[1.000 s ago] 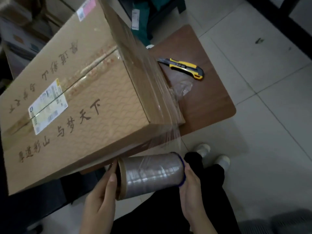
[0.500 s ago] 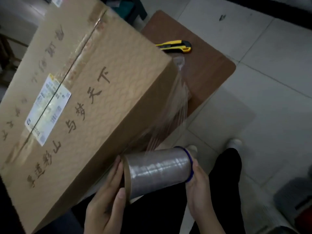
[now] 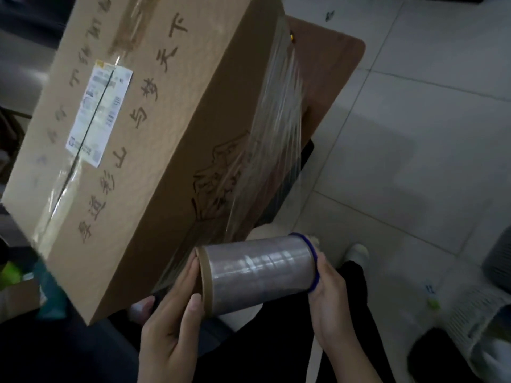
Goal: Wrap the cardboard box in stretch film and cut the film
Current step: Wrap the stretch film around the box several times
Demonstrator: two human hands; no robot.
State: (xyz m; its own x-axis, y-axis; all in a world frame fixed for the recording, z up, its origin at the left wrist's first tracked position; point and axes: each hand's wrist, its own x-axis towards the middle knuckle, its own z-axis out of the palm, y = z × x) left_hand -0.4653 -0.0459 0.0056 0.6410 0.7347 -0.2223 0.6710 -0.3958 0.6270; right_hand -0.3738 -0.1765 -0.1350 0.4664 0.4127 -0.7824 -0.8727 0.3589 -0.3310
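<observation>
A large cardboard box (image 3: 166, 134) with a white shipping label and dark lettering stands on a brown table (image 3: 334, 78). Just below its near corner I hold a roll of stretch film (image 3: 260, 272) sideways, between both hands. My left hand (image 3: 171, 313) grips the brown-rimmed left end, thumb on the rim. Cupped round the blue-rimmed right end is my right hand (image 3: 331, 294). A sheet of clear film (image 3: 276, 128) runs taut from the roll up across the box's right side. Only a yellow tip of the utility knife (image 3: 291, 37) shows behind the box's far corner.
Pale floor tiles (image 3: 414, 134) lie to the right of the table. A white slatted basket (image 3: 475, 313) and a grey object (image 3: 497, 264) stand at the lower right. My dark trousers and a white shoe (image 3: 358, 252) are below the roll. Clutter sits at the left.
The box's near side has turned toward me and film now stretches along its right side. The knife, plainly visible on the table before, is almost hidden behind the box. Both hands stay on the roll.
</observation>
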